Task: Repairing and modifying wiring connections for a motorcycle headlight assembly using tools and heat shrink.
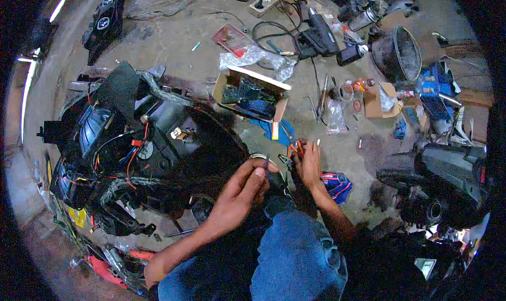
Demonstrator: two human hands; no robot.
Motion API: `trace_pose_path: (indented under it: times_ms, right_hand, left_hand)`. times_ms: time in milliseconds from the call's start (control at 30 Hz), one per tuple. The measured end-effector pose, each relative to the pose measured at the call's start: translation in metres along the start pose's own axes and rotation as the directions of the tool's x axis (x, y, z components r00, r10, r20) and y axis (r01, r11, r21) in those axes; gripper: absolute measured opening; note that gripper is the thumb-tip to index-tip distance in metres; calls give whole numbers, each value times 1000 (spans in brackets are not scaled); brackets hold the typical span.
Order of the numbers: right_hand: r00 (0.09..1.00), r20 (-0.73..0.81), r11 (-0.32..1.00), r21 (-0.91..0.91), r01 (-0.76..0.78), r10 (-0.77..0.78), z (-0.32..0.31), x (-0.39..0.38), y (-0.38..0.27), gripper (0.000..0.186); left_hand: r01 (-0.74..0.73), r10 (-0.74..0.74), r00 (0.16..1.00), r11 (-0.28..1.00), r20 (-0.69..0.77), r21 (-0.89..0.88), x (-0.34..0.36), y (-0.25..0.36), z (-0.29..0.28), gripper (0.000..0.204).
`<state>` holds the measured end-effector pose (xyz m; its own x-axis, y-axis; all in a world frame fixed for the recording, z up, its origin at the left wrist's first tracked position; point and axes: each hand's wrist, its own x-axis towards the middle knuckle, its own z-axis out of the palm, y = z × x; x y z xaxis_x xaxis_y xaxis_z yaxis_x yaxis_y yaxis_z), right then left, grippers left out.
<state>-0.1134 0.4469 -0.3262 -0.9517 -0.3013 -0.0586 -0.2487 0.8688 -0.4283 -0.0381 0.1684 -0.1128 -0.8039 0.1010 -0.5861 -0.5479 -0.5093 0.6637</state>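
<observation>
Blue jeans [298,253] fill the space closest to the worker, knees bent low over the floor. Ahead of them, the left hand [237,195] has thumb and forefinger pinched together on a thin dark strip [266,163], which stands up from the fingertips. The right hand [311,166] is bent inward just across from it, its fingers at a pair of orange-handled pliers [299,148]; from here I can't tell how tightly they close, because the hand hides its own grip. The strip is between the two hands, nearer the left.

Beside the right forearm lies a blue-and-red packet [336,187]. To the left sprawls a big black fairing [174,143], its coloured wires loose. Past the hands there's a blue cloth [269,131], then an open cardboard box [280,111] full of dark pieces. Farther off, a heat gun [320,35] rests near a black bucket [385,56], and beyond it sits a power strip [262,6].
</observation>
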Motion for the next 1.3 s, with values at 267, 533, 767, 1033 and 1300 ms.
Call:
trace_pose_path:
  times_ms: [267, 533, 767, 1033, 1300]
  right_hand:
    - [921, 252, 923, 174, -344, 296, -24, 10, 9, 44]
    - [967, 169, 979, 39, -200, 191, -10, 14, 7, 44]
    - [919, -205, 905, 343, -253, 335, -13, 5, 33, 35]
    - [972, 138, 714, 660, -234, 191, -125, 21, -53, 53]
    - [778, 534, 923, 357, 147, -331, -195, 35, -154, 75]
  left_hand:
    - [-76, 69, 990, 995, 121, 58, 1, -12, -1, 21]
    - [-83, 68, 993, 984, 99, 158, 5, -13, -3, 17]
    - [-263, 259, 964, 878, 65, 399, 5, -8, 0, 22]
    - [-325, 378, 925, 763, 22, 559, -4, 15, 3, 23]
    - [-329, 440, 896, 753, -65, 570, -20, 29, -2, 21]
